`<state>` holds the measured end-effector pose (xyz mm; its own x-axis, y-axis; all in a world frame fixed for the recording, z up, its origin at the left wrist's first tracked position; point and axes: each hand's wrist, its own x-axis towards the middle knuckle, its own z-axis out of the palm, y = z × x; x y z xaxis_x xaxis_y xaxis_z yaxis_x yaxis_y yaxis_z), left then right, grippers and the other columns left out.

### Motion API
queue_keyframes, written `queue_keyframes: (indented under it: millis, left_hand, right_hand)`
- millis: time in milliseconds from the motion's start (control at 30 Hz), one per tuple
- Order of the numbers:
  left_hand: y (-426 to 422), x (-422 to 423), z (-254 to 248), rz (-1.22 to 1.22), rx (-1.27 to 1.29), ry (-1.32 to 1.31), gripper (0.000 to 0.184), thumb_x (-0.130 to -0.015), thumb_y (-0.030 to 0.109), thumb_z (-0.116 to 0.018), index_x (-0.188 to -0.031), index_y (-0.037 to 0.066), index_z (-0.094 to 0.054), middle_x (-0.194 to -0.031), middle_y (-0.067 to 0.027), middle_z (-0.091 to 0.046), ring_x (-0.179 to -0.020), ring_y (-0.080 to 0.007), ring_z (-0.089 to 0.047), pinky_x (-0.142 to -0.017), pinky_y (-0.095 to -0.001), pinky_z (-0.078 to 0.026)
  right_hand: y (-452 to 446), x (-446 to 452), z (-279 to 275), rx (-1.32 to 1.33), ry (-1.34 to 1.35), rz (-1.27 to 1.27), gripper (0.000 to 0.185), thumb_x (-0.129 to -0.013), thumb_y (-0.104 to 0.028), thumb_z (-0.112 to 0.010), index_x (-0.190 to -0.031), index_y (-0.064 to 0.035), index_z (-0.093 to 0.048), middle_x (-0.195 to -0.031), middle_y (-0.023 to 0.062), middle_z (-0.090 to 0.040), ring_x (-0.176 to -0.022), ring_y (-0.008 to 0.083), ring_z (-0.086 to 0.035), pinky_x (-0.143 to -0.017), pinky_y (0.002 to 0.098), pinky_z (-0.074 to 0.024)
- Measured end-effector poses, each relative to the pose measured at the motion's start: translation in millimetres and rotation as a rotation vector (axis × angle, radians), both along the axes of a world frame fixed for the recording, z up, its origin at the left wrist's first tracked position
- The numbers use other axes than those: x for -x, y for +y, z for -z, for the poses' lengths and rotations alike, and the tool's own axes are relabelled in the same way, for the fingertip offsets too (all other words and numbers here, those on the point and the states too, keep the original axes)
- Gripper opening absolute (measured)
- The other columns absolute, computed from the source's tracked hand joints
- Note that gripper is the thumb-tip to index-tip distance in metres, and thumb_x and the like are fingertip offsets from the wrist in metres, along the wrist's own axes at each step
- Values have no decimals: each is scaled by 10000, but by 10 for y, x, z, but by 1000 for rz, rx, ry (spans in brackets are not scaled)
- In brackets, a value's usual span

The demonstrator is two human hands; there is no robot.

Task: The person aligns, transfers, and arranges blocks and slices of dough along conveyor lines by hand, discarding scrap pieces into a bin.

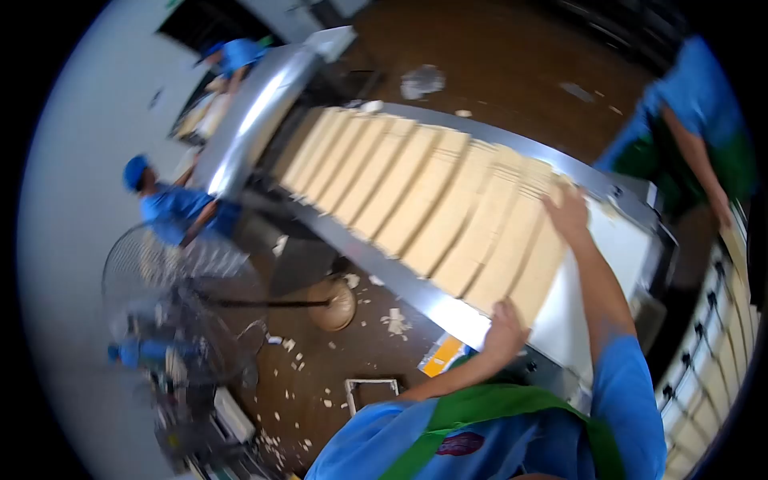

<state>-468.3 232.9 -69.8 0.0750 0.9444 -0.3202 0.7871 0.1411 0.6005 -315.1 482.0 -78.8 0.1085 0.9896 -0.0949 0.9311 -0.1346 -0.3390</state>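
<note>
Long flat cream-coloured strips (436, 196) lie side by side across a metal-edged conveyor (360, 250). At the near end, my left hand (506, 334) has closed on the lower end of the last strip, by the conveyor's lower edge. My right hand (566, 210) grips the upper end of the same strip, its fingertips over the far edge. Bare white belt (612, 240) shows just right of this strip. The fingers are slightly blurred, and the strip's underside is hidden.
A curved metal machine (260, 116) stands at the conveyor's far end. Two people are beside it, another lower left, and one at right near a rack of strips (712, 360). A fan (184, 296) stands left. Scraps (394, 322) litter the brown floor.
</note>
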Motion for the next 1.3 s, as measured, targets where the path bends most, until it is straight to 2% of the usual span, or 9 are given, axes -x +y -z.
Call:
queue_keyframes:
  millis: [100, 200, 333, 433, 800, 933, 1000, 1067, 1300]
  left_hand:
    - [21, -58, -140, -30, 91, -15, 862, -754, 272, -724, -1329, -131, -223, -1184, -266, -370, -1004, -411, -547, -802, -418, -525]
    - [11, -92, -185, 16, 98, 12, 848, -742, 216, -720, -1341, -114, -220, -1187, -264, -369, -998, -388, -556, -780, -412, -527]
    - [100, -119, -155, 228, 0, -92, 855, -742, 197, -712, -1394, -24, -205, -1193, -269, -358, -1004, -372, -557, -779, -422, -522]
    - [169, -170, -507, 252, 222, -102, 869, -745, 210, -714, -1416, 33, -191, -1203, -257, -351, -1003, -367, -557, -796, -429, -516]
    - [-162, -1083, -155, 336, -285, -191, 828, -682, 73, -699, -1410, 75, -304, -1366, -308, -253, -1186, -472, -398, -988, -440, -406]
    - [-458, -1617, -512, 596, -335, -390, 877, -647, 37, -701, -1428, 98, -307, -1369, -297, -243, -1194, -465, -388, -991, -422, -396]
    - [-625, -1935, -754, 718, -374, -373, 777, -698, 89, -682, -1400, 118, -348, -1344, -305, -298, -1185, -478, -390, -975, -452, -402]
    - [-787, -2160, -881, 786, -331, -382, 819, -671, 45, -720, -1395, 118, -344, -1356, -299, -258, -1188, -476, -381, -981, -448, -389]
    - [-1435, -3028, -985, 1076, -332, -512, 774, -677, 44, -751, -1359, 82, -387, -1323, -266, -303, -1192, -455, -382, -985, -454, -373]
  right_hand:
    - [-85, -114, 53, 10, -38, 127, 710, -797, -535, -598, -1359, -134, -432, -1445, 291, -263, -1195, 502, -435, -981, 521, -405]
    - [-186, -547, 150, 89, -39, 245, 682, -782, -496, -584, -1333, -136, -403, -1354, 262, -392, -1129, 493, -497, -915, 541, -454]
    - [-507, -1173, -130, 282, -95, 522, 876, -767, -529, -587, -1430, -66, -250, -1494, 281, -99, -1231, 495, -412, -1005, 531, -377]
    - [-741, -1350, -52, 83, -156, 508, 946, -747, -526, -617, -1414, 14, -218, -1483, 292, -103, -1275, 492, -343, -1032, 517, -351]
    - [-2484, -2655, -391, -310, 432, 832, 708, -699, -266, -731, -1274, 28, -441, -1307, 279, -428, -1199, 371, -450, -1004, 443, -385]
    - [-3740, -3368, -85, -449, -94, 1051, 812, -783, -394, -673, -1371, 23, -301, -1327, 260, -408, -1203, 383, -443, -1024, 429, -360]
    - [-4050, -3111, -865, -653, 260, 1350, 704, -741, -409, -683, -1224, 46, -449, -1180, 268, -520, -1087, 402, -514, -938, 459, -424]
    - [-4388, -3270, -975, -632, 119, 1323, 637, -715, -385, -686, -1137, 54, -499, -1102, 266, -535, -1000, 401, -540, -889, 459, -441]
    - [-5590, -3946, -1083, -449, 432, 1643, 781, -730, -489, -645, -1205, 92, -430, -1167, 310, -486, -1129, 426, -491, -937, 425, -441]
